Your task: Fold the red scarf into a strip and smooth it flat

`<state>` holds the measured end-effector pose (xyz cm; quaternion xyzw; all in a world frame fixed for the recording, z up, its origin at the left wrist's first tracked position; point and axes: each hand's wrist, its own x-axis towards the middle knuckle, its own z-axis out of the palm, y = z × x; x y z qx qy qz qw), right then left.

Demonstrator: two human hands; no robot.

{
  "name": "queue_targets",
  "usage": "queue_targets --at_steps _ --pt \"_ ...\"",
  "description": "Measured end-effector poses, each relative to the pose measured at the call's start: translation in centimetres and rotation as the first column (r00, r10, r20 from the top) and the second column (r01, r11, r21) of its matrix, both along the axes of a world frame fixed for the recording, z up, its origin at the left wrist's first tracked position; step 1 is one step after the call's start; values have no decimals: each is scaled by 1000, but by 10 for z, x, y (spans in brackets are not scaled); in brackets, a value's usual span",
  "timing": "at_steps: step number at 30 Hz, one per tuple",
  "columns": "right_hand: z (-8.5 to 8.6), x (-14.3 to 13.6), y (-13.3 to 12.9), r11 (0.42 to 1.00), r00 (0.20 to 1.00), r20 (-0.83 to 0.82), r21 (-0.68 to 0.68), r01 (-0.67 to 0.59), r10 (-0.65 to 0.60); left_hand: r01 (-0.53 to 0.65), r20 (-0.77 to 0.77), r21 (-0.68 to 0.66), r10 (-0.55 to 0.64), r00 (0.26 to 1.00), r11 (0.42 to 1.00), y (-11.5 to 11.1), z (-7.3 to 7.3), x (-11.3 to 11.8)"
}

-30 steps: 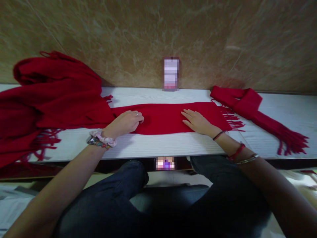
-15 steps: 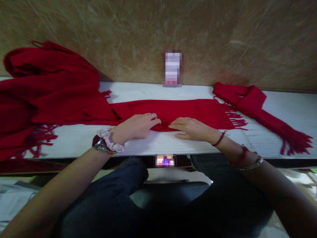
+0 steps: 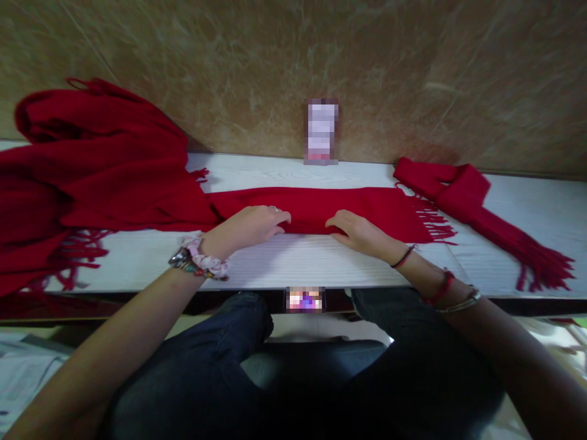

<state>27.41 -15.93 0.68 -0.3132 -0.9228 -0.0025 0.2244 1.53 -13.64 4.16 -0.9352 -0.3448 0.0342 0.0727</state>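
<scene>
A long red scarf (image 3: 307, 209) with a fringe at its right end lies lengthwise across the white table. My left hand (image 3: 252, 227) pinches its near edge left of the middle, fingers above and thumb below. Farther right, my right hand (image 3: 360, 233) grips the same edge in a similar pinch. Between the hands that edge runs fairly straight. To the left the strip runs up to a large heap of red fringed fabric (image 3: 105, 165); where one meets the other I cannot tell.
Another red scarf (image 3: 468, 195), folded narrow, lies at the right, close to the fringe. A pixelated upright object (image 3: 321, 131) stands at the back by the brown marbled wall (image 3: 229, 73). At the table's (image 3: 275, 269) front edge, a small pixelated screen (image 3: 306, 300) shows.
My hands have moved apart, left hand leftward and right hand slightly rightward. The scarf's near edge between them has shifted away from me and looks straighter.
</scene>
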Motion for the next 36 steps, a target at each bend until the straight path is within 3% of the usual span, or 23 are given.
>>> queue_targets --at_steps 13,18,23,28,32,36 --pt "-8 5 4 998 994 106 56 -32 26 52 -110 128 -37 993 990 -16 7 6" --pt "-4 2 3 999 998 67 -25 22 -20 30 -131 105 -16 991 994 -13 7 4" --pt "4 -19 -4 993 992 51 -33 117 -115 39 -152 86 -25 988 996 -12 11 3" --pt "-6 -35 -2 990 990 38 -23 138 -137 30 -134 65 -21 991 997 -13 14 1" --pt "-16 -32 -1 990 989 44 -12 141 -140 20 -141 28 -16 990 999 -13 12 -4" --pt "-14 -29 -5 988 982 114 67 141 -148 45 -99 30 -42 994 999 -7 7 -14"
